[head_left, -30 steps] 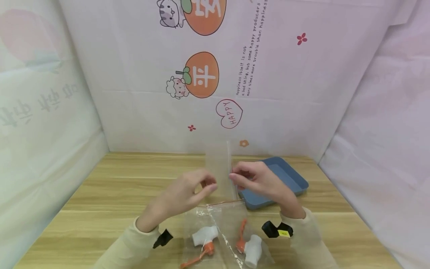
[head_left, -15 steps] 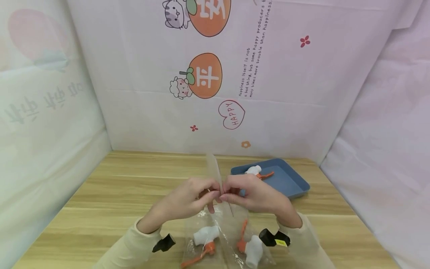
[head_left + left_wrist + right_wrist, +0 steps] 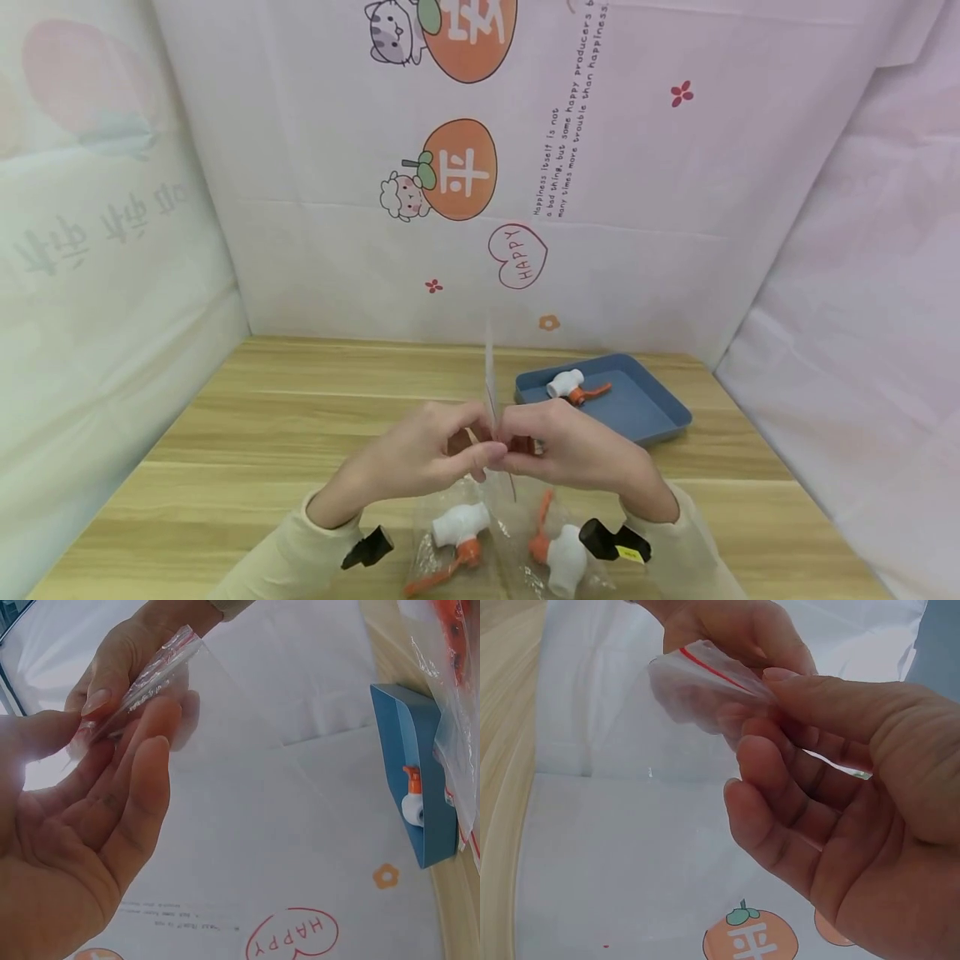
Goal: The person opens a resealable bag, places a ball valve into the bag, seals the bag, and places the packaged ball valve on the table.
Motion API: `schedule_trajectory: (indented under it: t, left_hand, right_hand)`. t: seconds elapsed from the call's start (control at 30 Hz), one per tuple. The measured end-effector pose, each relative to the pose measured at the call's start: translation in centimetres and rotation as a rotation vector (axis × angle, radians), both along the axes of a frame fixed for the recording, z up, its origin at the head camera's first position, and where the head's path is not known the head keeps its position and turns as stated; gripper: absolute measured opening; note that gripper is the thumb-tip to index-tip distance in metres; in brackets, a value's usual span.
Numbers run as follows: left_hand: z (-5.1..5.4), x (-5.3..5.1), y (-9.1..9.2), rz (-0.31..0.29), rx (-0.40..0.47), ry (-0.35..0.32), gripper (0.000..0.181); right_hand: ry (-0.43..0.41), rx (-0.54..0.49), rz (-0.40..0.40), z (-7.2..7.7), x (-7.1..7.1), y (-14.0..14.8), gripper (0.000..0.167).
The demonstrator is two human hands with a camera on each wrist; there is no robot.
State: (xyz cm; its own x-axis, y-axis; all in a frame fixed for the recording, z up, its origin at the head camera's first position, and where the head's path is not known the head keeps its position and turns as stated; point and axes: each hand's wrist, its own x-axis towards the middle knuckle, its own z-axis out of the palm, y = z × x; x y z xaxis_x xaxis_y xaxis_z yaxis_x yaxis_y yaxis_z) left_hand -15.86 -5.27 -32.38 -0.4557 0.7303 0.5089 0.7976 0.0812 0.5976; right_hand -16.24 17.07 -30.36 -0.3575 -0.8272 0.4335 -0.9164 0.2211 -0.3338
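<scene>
A clear zip bag (image 3: pixel 491 375) with a red line at its mouth is held up above the table, seen nearly edge-on in the head view. My left hand (image 3: pixel 431 446) and my right hand (image 3: pixel 573 442) meet at its mouth, thumb and fingers of each pinching it. The left wrist view shows the bag (image 3: pixel 217 697) as thin film with nothing visible inside, my left hand (image 3: pixel 90 817) at its zip edge. In the right wrist view the red line of the bag (image 3: pixel 716 671) runs to the fingertips of my right hand (image 3: pixel 840 780).
Nearer me, below the hands, lie two clear bags, each around a white valve (image 3: pixel 459 525) (image 3: pixel 566 560) with an orange handle. Behind my right hand stands a blue tray (image 3: pixel 637 408) holding another white valve (image 3: pixel 566 383) with an orange handle. Printed cloth walls (image 3: pixel 337 275) surround the table.
The hands, apart a second ago, have come together at the bag's mouth, and my left hand now pinches it too. The bag has turned edge-on, and the valve in the tray has come into view.
</scene>
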Motion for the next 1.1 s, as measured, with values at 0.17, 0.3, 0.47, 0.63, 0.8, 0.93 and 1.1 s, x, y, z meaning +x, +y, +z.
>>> schedule_trajectory:
  t: [0.17, 0.3, 0.47, 0.63, 0.8, 0.93, 1.1]
  left_hand:
    - [-0.4, 0.04, 0.32, 0.054, -0.014, 0.047, 0.007]
    - [-0.49, -0.03, 0.43, 0.068, -0.003, 0.093, 0.006]
    - [-0.44, -0.02, 0.44, 0.089, -0.01, 0.124, 0.005]
    - [-0.33, 0.14, 0.27, 0.105, -0.034, 0.13, 0.005]
    - [-0.37, 0.14, 0.22, 0.112, -0.037, 0.155, 0.01]
    - [-0.44, 0.12, 0.25, 0.126, -0.033, 0.166, 0.011]
    - [-0.46, 0.2, 0.29, 0.161, -0.029, 0.182, 0.012]
  right_hand:
    - [0.033, 0.009, -0.006, 0.02, 0.07, 0.0, 0.013]
    - [0.045, 0.007, 0.005, 0.03, 0.14, 0.03, 0.011]
    - [0.044, 0.012, 0.007, 0.1, 0.08, 0.22, 0.006]
    - [0.048, 0.009, 0.012, 0.23, -0.04, 0.5, 0.005]
    - [0.046, 0.01, 0.002, 0.16, 0.0, 0.55, 0.011]
    - [0.043, 0.013, -0.017, 0.14, 0.07, 0.53, 0.015]
    - [0.059, 0.003, -0.027, 0.24, 0.11, 0.43, 0.017]
